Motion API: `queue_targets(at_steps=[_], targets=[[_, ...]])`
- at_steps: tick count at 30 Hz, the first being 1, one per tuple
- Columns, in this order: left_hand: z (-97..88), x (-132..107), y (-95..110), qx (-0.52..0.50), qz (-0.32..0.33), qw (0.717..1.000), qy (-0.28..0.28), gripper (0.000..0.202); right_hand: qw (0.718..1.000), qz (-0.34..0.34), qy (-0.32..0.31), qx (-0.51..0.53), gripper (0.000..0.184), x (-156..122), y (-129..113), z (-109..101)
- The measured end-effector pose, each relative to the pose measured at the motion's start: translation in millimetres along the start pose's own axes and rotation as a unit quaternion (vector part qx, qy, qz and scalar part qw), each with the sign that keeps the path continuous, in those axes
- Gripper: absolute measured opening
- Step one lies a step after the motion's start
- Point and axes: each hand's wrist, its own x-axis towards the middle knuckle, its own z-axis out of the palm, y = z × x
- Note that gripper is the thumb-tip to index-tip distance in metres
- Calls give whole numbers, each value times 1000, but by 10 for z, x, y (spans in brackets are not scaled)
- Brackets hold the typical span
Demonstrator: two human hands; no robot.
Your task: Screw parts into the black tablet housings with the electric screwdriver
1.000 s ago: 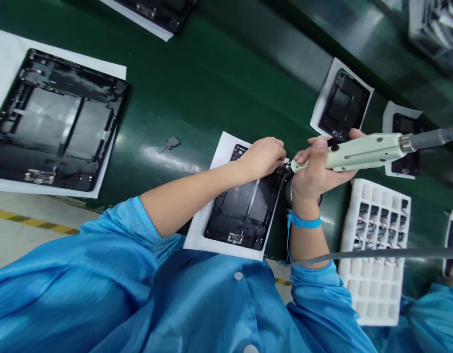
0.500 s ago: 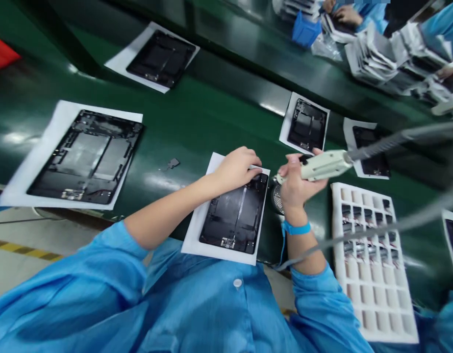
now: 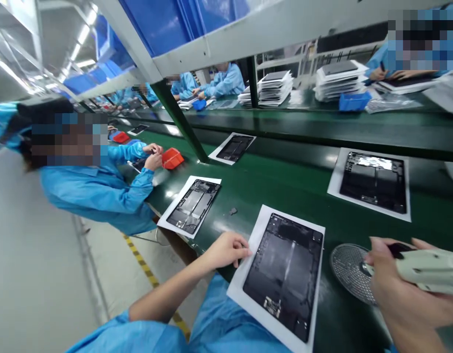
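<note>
My left hand (image 3: 226, 250) rests its fingertips on the edge of a white paper sheet (image 3: 241, 286), holding nothing. On that sheet lies a black tablet housing (image 3: 283, 277) with its inner side up. My right hand (image 3: 390, 282) grips a pale green electric screwdriver (image 3: 428, 267), cut off by the right edge of the view. The screwdriver's tip sits close to a round metal mesh disc (image 3: 350, 273) on the belt, and my fingers partly hide the tip.
A green conveyor belt (image 3: 296, 196) carries other housings on paper (image 3: 371, 182) (image 3: 192, 206) (image 3: 234, 148). A small dark piece (image 3: 233, 211) lies on it. A co-worker in a blue smock (image 3: 96, 192) works at left beside a red bin (image 3: 172, 158). Stacked housings (image 3: 340, 81) stand beyond.
My view has swung up and left, showing the line. My left hand has moved from the housing's corner to the sheet's edge. The screwdriver has moved away from the housing to the mesh disc.
</note>
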Motion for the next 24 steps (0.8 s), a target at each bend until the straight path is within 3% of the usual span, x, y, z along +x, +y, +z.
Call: queue_targets(at_steps=[2, 4, 6, 8, 10, 12, 15, 18, 21, 24], targets=[[79, -1, 50, 81, 47, 995, 17, 27, 993, -91, -44, -64, 39, 8, 32, -1], [126, -33, 99, 107, 102, 987, 56, 20, 990, -116, -45, -66, 36, 23, 45, 1], [145, -79, 130, 38, 145, 982, 111, 18, 990, -125, -39, -58, 40, 37, 39, 4], [143, -110, 140, -103, 144, 973, 145, 46, 991, -126, -36, -39, 45, 48, 29, 5], [123, -106, 131, -222, 98, 961, 132, 71, 991, -121, -42, -31, 42, 58, 31, 7], [90, -67, 114, -222, 37, 971, 77, 79, 990, -130, -46, -31, 38, 71, 56, 10], [49, 4, 90, -24, 1, 1000, -10, 50, 982, -181, -46, -22, 41, 101, 128, 10], [58, 42, 84, 97, 60, 993, 0, 41, 976, -211, -37, -49, 52, 141, 213, -16], [99, 64, 106, -28, 59, 997, 28, 39, 974, -197, -29, -108, 62, 179, 302, -63], [81, 116, 195, -143, 20, 989, 14, 57, 974, -181, -62, -119, 65, 212, 400, -96]])
